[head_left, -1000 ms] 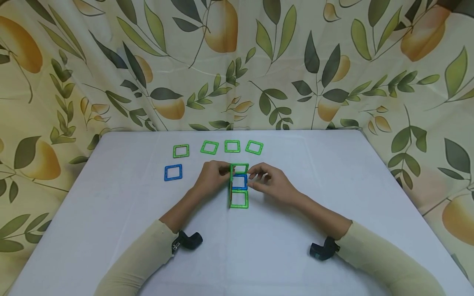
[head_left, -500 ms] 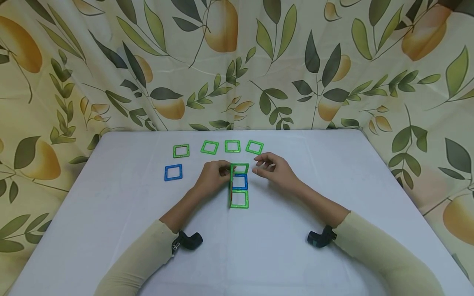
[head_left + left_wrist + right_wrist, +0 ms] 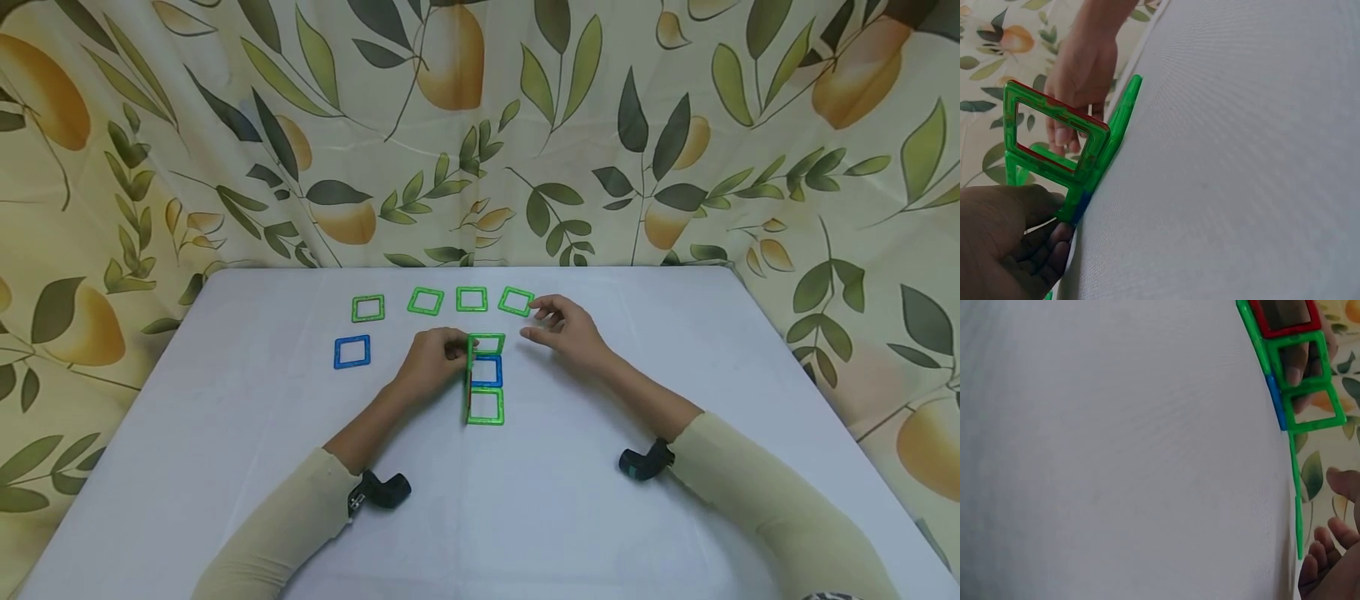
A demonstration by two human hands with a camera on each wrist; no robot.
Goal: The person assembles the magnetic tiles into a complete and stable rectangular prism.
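Head view shows a person's two hands over a white tablecloth, working about a small structure of square frame tiles. This structure is placed near the middle of the table. In it, one green tile lies flat nearest to the person, a blue tile lies flat behind it, and a further green tile stands at the far end. Along the left side stands a wall, and the right wrist view shows in it a red tile beside a green one.

The left hand has its fingers curled and pinches the structure at its far left part. The right hand holds nothing; its fingers are relaxed and slightly bent, the thumb apart from them. Its fingertips are at the right edge of the rightmost loose green tile; whether they touch it, I cannot tell.

Three other loose green tiles continue this row to the left, and one loose blue tile lies just nearer than the leftmost. Behind the table hangs a fabric with leaves and fruits.
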